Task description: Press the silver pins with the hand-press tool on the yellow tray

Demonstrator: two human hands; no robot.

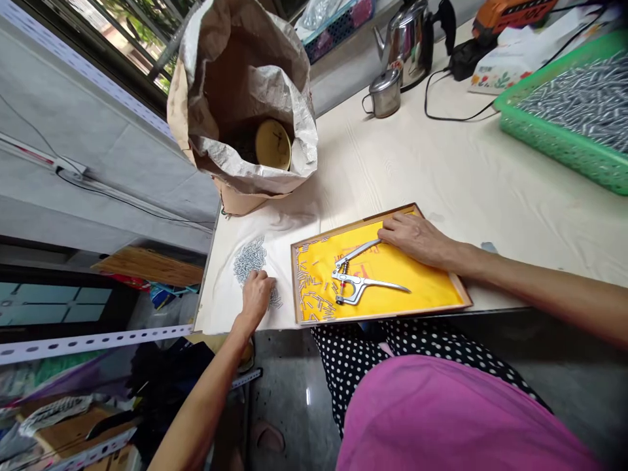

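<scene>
- Reaching into a loose heap of small silver metal pins (249, 260) at left of centre in the frame, our left hand (256, 294) has its fingers bent downward; we cannot tell whether any pins are pinched between them.
- At right of centre, our right hand (412, 239) lies palm down over the upper right part of a shallow rectangular tray with a brown rim and yellow base (422, 291), its fingertips beside the upper handle of the pliers; we cannot tell whether they grip it.
- Lying in the tray, near the middle of the frame, we see silver metal spring-loaded pliers (357, 282) (a small red part shows near the working end), with the two handles spread wide apart.
- Along the tray's left end, we find more small pins (324, 307) scattered and partly bunched.
- Upper left of centre, we have an open brown paper sack with a pale lining (275, 88), holding a round yellowish object (273, 145).
- Filling the right edge, a green perforated plastic basket (554, 140) holds many silver metal pieces (583, 98).
</scene>
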